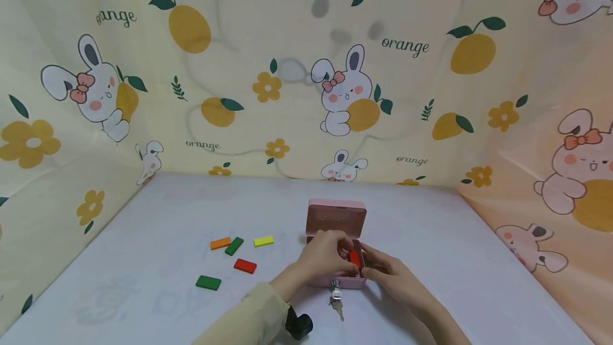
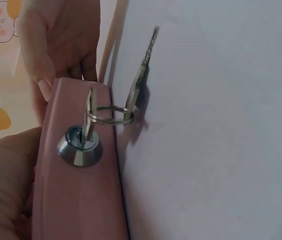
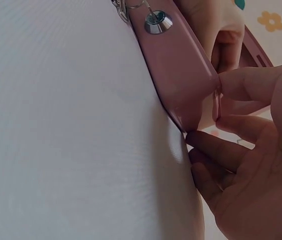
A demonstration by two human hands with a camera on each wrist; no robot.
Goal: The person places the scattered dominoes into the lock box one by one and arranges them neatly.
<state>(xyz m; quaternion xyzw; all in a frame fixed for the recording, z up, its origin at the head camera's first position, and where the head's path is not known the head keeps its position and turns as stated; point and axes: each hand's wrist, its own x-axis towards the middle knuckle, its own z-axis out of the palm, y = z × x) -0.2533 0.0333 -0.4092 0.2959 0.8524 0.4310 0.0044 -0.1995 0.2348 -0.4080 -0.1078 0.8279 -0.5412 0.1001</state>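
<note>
A pink lockable cash box (image 1: 351, 283) stands on the table with its lid (image 1: 335, 220) raised. My left hand (image 1: 325, 253) reaches into it from the left, with a red block (image 1: 354, 257) between thumb and fingers; the fingers hide much of the interior. At the box's right side, my right hand (image 1: 395, 276) grips the edge with its thumb on the near corner. In the right wrist view, the right hand's fingers (image 3: 225, 150) lie along the outer side wall. A key (image 2: 87, 117) sits in the front lock (image 2: 80, 147), and a second key (image 2: 143, 72) hangs from its ring.
Left of the box lie an orange block (image 1: 220, 243), a green block (image 1: 234, 246), a yellow block (image 1: 263, 241), a red block (image 1: 245, 265) and another green block (image 1: 208, 282). A printed cloth (image 1: 297, 25) encloses the white table (image 1: 167, 217) at the back and sides.
</note>
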